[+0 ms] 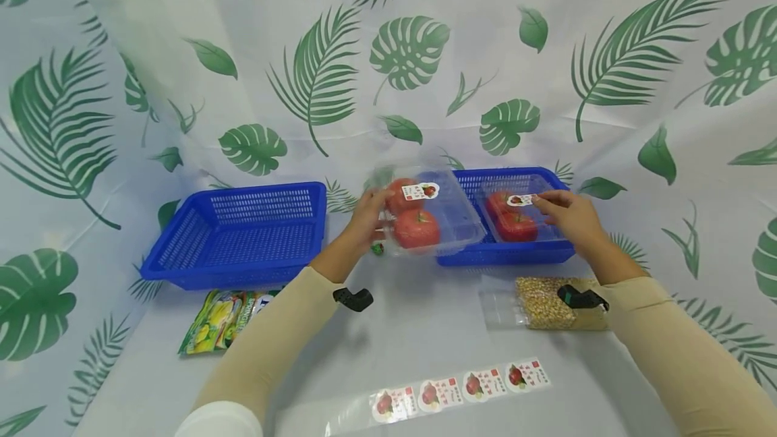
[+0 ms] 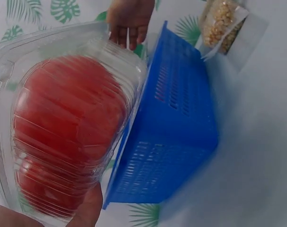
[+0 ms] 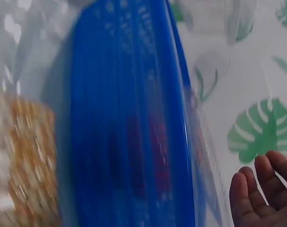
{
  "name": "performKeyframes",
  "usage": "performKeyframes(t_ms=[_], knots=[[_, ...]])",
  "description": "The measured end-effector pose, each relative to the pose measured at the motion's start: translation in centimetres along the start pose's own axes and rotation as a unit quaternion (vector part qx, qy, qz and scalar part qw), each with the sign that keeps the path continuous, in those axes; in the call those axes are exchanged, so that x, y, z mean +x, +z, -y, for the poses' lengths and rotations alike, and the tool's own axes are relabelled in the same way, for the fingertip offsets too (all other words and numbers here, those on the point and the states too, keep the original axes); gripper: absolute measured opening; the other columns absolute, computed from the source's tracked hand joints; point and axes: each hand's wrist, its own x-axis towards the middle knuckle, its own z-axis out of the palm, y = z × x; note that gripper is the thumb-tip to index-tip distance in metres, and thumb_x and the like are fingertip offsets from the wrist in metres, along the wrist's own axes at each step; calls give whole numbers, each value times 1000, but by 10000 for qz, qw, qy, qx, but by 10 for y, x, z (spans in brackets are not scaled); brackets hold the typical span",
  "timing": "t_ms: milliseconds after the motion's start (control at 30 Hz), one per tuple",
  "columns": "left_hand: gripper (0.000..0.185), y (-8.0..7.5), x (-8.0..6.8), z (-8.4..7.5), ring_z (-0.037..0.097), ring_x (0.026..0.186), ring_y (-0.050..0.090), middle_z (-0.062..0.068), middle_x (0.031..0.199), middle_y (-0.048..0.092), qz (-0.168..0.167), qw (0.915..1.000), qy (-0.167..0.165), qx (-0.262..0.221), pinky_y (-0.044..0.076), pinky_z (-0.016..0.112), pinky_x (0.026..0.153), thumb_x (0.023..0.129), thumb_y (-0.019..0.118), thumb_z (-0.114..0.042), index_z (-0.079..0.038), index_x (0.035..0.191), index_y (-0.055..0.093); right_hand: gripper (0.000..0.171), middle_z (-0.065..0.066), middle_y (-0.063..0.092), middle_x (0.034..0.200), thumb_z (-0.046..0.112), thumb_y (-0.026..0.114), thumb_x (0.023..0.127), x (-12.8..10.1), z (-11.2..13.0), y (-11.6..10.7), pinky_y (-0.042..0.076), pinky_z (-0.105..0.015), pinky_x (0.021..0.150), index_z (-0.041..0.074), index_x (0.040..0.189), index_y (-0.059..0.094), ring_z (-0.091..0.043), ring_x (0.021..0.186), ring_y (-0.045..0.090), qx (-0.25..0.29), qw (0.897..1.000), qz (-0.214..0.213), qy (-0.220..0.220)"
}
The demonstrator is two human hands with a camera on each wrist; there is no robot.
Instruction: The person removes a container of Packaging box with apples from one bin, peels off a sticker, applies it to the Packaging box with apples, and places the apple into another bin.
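My left hand [image 1: 367, 218] grips the side of a clear plastic fruit box [image 1: 452, 211] with two red apples [image 1: 417, 228] inside and a label on its lid. The box is tilted and raised, overlapping the left end of the right blue basket [image 1: 510, 255]. A second clear box [image 1: 549, 231] of red apples, also labelled, sits in that basket. My right hand [image 1: 570, 218] is over the basket's right side, its fingertips near that box's label in the head view. In the right wrist view its fingers [image 3: 264, 170] are loosely bent and hold nothing.
Another blue basket [image 1: 261, 238] stands at the left, with colourful packets [image 1: 221, 322] in front of it. A bag of corn kernels [image 1: 546, 302] lies before the right basket. Near the front is a strip of fruit stickers [image 1: 458, 393]. A leaf-patterned sheet [image 1: 449, 120] hangs behind.
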Motion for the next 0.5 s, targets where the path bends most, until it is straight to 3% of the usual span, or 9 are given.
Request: performKeyframes(t_ms=[100,200,333,500], knots=[[59,4,6,-2,25,77,66,13,126,51,-23,9997,57,227,57,33,58,88,60,-47,-17,136,42,77,-31,48,133,58,53,93,11,-10,-17,39,-63,97,-6,137,47,-49,119,46,-885,9959,-168,-27],[63,6,13,-3,28,81,67,13,127,51,-19,9992,70,391,57,34,60,88,59,-48,-17,140,40,85,-36,48,130,62,51,92,20,-16,-32,38,-65,95,-11,134,46,-53,117,44,-1772,9839,-152,164],[67,5,21,-4,32,86,68,15,129,50,16,9992,1,402,58,37,63,88,58,-48,-15,142,37,99,-43,43,128,69,49,89,32,-23,-45,40,-67,92,-20,133,40,-58,114,44,-2573,9632,487,604],[68,3,25,-2,33,92,66,15,132,47,13,9992,-182,368,58,37,64,88,57,-51,-17,143,36,112,-48,38,126,73,49,85,45,-28,-46,41,-66,92,-27,133,30,-61,113,43,-2863,9437,1158,1188]])
